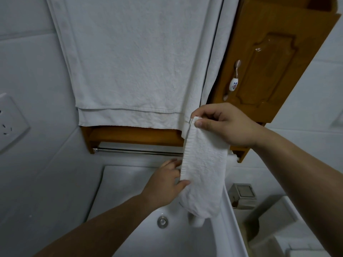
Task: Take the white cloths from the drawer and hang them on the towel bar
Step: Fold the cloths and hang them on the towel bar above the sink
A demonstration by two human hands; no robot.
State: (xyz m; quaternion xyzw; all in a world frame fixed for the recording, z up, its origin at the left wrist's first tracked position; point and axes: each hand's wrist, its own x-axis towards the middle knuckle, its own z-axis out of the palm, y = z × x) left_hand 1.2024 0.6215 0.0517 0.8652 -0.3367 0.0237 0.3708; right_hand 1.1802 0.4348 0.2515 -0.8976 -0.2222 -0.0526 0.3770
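A small white cloth (pixel 203 169) hangs folded in front of the right end of the chrome towel bar (pixel 137 151). My right hand (pixel 224 123) pinches the cloth's top corner between thumb and fingers. My left hand (pixel 167 180) grips the cloth's left edge lower down, just below the bar. The cloth's bottom end droops over the sink. A large white towel (pixel 133 60) hangs above, covering the area over the bar. No drawer is in view.
A wooden cabinet (pixel 269 58) with a ceramic-tipped handle (pixel 234 80) stands at the upper right. Below is a white sink (pixel 115 184) with a metal drain (pixel 162 221). A wall socket (pixel 9 121) sits on the left tiles. A metal box (pixel 243 195) is right of the sink.
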